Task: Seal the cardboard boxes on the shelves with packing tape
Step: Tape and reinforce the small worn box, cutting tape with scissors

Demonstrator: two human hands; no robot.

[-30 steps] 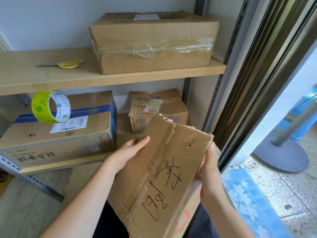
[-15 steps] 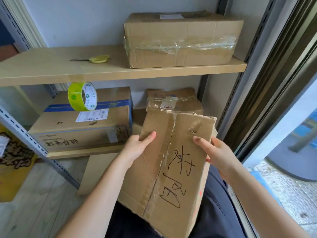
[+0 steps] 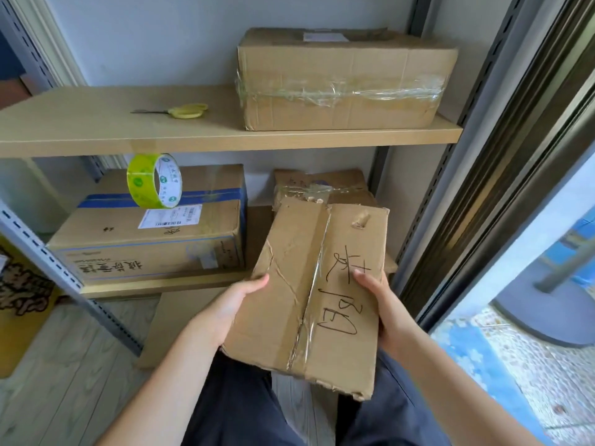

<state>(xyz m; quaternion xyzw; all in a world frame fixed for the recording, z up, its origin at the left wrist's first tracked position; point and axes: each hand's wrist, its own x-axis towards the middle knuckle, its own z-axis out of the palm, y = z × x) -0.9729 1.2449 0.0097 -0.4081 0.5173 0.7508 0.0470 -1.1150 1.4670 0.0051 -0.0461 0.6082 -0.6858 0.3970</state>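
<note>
I hold a worn cardboard box [image 3: 309, 291] with black handwriting and a clear taped seam in front of the lower shelf. My left hand [image 3: 230, 305] grips its left edge, thumb on top. My right hand [image 3: 383, 304] grips its right edge, thumb on the writing. A roll of yellow-green packing tape [image 3: 154, 181] hangs by its tape end from the front edge of the upper shelf [image 3: 96, 130]. Yellow-handled scissors [image 3: 183, 111] lie on that shelf, left of a taped box [image 3: 341, 78].
On the lower shelf sit a blue-striped box [image 3: 154, 233] at the left and a small crumpled taped box [image 3: 322, 188] behind the one I hold. A flat cardboard sheet [image 3: 174, 320] leans below. A grey shelf upright [image 3: 64, 278] crosses at the left, a door frame [image 3: 483, 188] stands at the right.
The held box has tipped flatter and lower, its far end toward the shelf. Both hands slid toward its near sides. The view shifted left and down.
</note>
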